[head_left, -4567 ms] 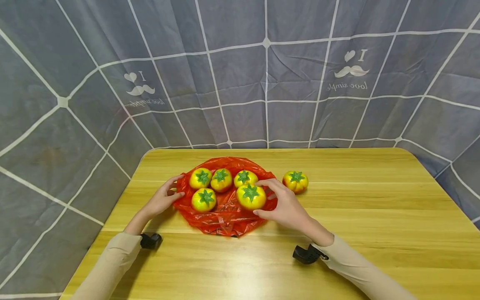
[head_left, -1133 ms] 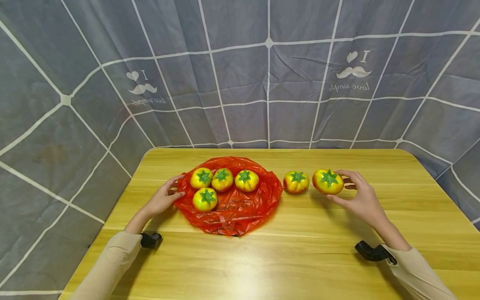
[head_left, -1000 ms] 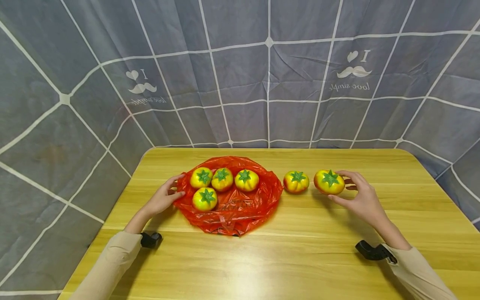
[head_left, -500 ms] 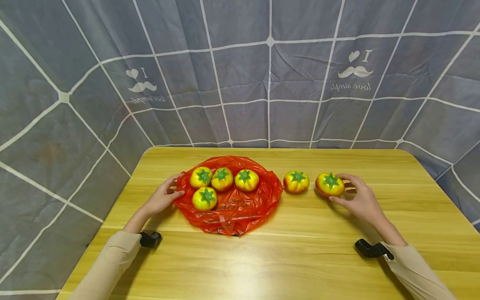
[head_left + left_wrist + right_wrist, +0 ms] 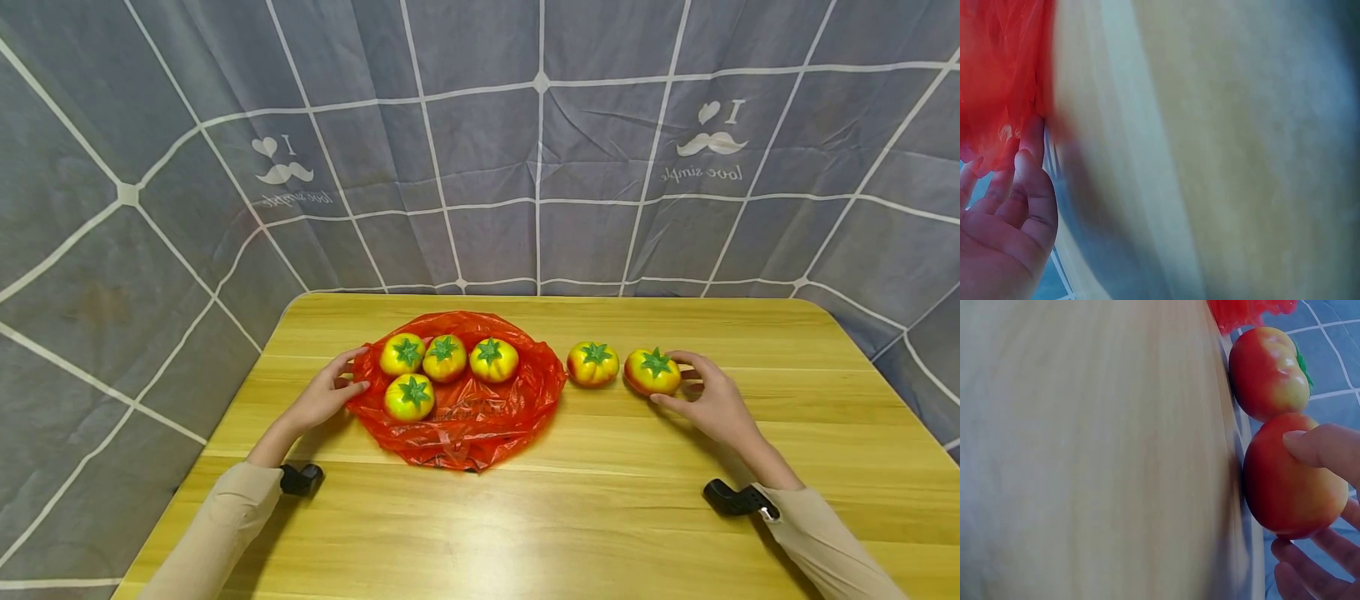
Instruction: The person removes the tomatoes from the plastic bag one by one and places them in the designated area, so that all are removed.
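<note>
My right hand (image 5: 712, 400) grips a yellow-and-red tomato (image 5: 652, 372) with a green star-shaped top, thumb on the near side and fingers round the far side. It is low at the table, just right of another tomato (image 5: 592, 364); in the right wrist view the held tomato (image 5: 1294, 481) looks close against its neighbour (image 5: 1266, 375). My left hand (image 5: 318, 400) rests at the left edge of a spread red plastic bag (image 5: 480, 425), thumb and fingers apart. In the left wrist view its fingertips touch the bag (image 5: 1004, 69). Several tomatoes (image 5: 408, 398) sit on the bag.
The wooden table (image 5: 600, 517) extends in front of the bag and to the right. A grey curtain (image 5: 480, 167) with white lines hangs behind and along the sides. Black wrist cameras (image 5: 738, 498) sit on both forearms.
My right hand has carried a tomato from the bag to the right, lowered it beside the other loose tomato, and shifted it slightly left. The left hand has stayed at the bag.
</note>
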The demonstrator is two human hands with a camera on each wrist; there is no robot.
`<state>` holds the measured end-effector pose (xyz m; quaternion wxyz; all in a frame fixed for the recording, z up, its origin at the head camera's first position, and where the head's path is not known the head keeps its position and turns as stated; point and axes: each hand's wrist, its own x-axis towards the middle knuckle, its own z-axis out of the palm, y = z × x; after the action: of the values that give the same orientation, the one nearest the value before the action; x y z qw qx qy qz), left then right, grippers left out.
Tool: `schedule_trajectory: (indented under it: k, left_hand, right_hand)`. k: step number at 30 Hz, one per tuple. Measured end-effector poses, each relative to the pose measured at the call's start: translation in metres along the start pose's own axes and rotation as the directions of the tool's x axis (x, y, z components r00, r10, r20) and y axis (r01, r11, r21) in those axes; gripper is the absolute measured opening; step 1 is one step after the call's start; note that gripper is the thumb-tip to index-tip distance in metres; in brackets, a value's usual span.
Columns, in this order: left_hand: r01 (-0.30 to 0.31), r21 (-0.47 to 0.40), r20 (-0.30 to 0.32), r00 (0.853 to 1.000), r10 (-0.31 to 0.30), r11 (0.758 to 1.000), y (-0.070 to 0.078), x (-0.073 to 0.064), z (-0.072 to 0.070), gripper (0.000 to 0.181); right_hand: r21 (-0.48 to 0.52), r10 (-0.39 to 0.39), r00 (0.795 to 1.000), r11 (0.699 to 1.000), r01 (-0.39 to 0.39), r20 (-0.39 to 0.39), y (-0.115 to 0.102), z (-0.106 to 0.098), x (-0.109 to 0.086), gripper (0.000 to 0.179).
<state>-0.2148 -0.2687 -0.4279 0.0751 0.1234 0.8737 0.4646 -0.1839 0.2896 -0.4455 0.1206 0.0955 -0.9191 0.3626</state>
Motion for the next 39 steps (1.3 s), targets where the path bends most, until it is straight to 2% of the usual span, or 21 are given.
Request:
schedule_trajectory:
  k: [14,25,39]
  left_hand:
    - [-0.003,-0.01,-0.002,1.0,0.003,1.0,-0.0014,-0.0002,0.0001,0.058]
    - [0.003,-0.004,-0.002,1.0,-0.003,1.0,-0.001,-0.0005,-0.0011,0.058]
    - [0.0,-0.003,-0.002,1.0,0.0,1.0,-0.0026,0.0014,-0.0002,0.059]
  right_hand:
    - [0.042,0.052,0.997,0.998,-0.055,0.065,-0.0035,-0.0031,-0.0036,0.065]
    - [0.067,0.06,0.995,0.996,-0.066,0.083,-0.0046,-0.0024,-0.0034,0.07]
    - [0.075,0.033,0.998,0.997,-0.036,0.046,-0.0026,-0.0025,-0.0011,0.07]
